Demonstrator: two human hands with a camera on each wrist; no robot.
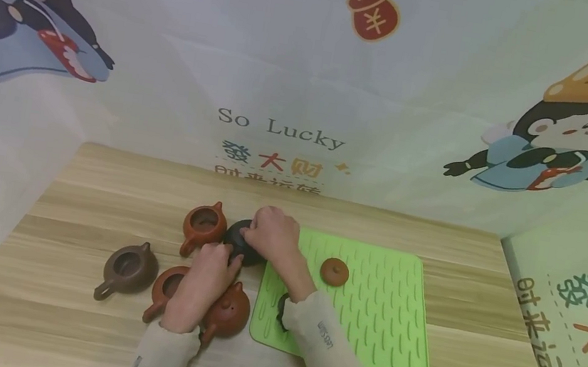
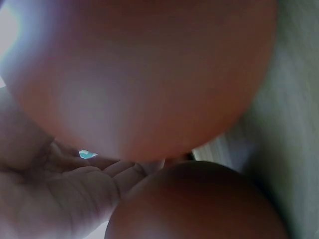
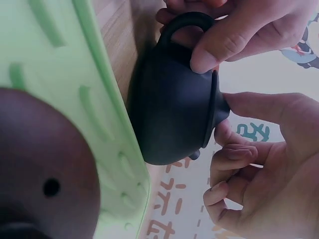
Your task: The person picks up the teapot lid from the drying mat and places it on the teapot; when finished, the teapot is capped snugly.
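Note:
A black teapot [image 1: 237,241] stands at the left edge of the green mat, partly hidden by both hands. In the right wrist view, my left hand [image 3: 244,35] holds its looped handle [image 3: 187,21], the thumb against the upper body. My right hand [image 1: 276,236] pinches the knob of the lid [image 3: 213,112], which sits on the teapot's mouth. My left forearm passes between two reddish teapots, a lidless one [image 1: 159,293] and a lidded one [image 1: 231,314]. Large rounded reddish-brown teapot sides [image 2: 149,74] fill much of the left wrist view, close to my left hand [image 2: 65,199].
The green ridged mat [image 1: 383,311] carries a reddish lid [image 1: 335,272] and a dark lid [image 1: 281,312] partly hidden by my right sleeve. A lidless reddish teapot [image 1: 217,229] stands behind my left hand. A lidless grey-brown teapot [image 1: 143,269] stands farther left.

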